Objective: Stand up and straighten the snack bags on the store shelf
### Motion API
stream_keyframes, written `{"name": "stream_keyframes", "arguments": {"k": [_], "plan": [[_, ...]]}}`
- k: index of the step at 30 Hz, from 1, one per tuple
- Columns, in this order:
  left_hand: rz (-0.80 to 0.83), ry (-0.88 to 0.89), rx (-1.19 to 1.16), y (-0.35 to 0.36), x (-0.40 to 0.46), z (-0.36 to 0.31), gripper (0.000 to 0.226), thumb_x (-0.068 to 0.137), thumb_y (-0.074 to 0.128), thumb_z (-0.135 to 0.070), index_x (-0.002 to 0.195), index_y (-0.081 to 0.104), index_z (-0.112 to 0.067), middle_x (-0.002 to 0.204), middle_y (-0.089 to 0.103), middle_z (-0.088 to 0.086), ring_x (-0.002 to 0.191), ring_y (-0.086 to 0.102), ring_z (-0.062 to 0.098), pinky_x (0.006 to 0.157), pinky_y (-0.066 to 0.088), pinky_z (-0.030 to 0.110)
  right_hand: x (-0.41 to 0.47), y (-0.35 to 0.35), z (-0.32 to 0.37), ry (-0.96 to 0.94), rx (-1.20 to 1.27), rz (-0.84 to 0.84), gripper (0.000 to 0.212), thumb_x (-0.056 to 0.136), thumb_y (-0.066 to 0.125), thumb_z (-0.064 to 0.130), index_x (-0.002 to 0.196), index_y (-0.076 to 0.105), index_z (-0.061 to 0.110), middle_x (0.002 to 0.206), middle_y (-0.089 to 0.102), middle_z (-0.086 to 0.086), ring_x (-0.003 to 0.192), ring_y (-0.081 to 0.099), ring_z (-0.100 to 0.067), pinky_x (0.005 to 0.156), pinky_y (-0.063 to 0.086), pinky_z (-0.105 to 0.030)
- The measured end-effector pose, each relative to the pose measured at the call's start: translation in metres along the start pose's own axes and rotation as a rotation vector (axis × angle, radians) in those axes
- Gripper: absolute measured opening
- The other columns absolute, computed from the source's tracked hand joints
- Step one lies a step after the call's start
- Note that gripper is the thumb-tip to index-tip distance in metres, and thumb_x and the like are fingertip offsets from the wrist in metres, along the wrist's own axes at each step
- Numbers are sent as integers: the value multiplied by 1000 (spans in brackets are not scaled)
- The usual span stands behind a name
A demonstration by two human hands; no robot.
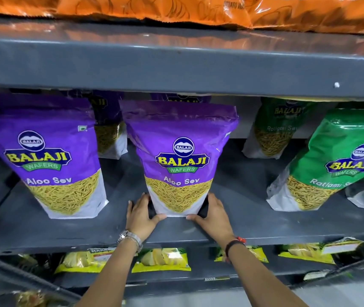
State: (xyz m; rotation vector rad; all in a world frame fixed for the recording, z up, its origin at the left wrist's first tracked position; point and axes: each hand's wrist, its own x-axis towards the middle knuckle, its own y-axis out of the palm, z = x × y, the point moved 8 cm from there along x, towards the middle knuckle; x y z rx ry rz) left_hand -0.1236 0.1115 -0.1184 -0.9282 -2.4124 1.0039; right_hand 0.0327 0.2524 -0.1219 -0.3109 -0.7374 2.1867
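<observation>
A purple Aloo Sev bag [181, 156] stands upright in the middle of the grey shelf [243, 222]. My left hand [140, 214] cups its lower left corner and my right hand [213, 214] cups its lower right corner, thumbs against the front bottom edge. A second purple Aloo Sev bag [46, 156] stands to the left, leaning slightly. A green Ratlami Sev bag [331, 162] at the right tilts leftward. More purple bags [108, 122] and a green bag [276, 129] stand behind them.
The shelf above [176, 65] hangs low over the bag tops and carries orange bags [176, 7]. The shelf below holds yellow-green packets [161, 260] lying flat. Bare shelf lies between the front bags.
</observation>
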Motion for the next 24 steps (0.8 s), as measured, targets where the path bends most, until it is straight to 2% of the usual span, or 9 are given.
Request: {"name": "stream_keyframes", "arguments": {"k": [15,19,22,24], "plan": [[30,-32,-39,-2,-3,-5,54,72,70,-25,117,43,-12,125,58,8,120,48,28,115,5,45,1,1,-1,20,-21,19,68,63,78,35,119,42,21,124,55,-4,116,45,-22,85,37,-26],[36,-28,-47,-2,-5,-5,53,72,70,-24,115,44,-10,123,59,9,118,48,29,114,7,44,-1,1,1,28,-29,20,71,63,79,34,121,41,20,125,55,-6,117,45,-24,87,40,-30],[61,-24,-86,-4,-8,-7,61,71,71,-24,122,40,-10,128,56,9,122,46,30,115,11,46,-5,-3,6,21,21,46,75,60,81,31,123,40,24,123,56,0,117,47,-21,90,40,-29],[54,-32,-141,-4,-13,-5,76,70,72,-24,132,30,-11,137,48,10,127,39,31,114,16,50,-14,-16,3,6,87,-13,81,60,83,25,128,39,20,123,56,4,119,48,-15,94,38,-24]]}}
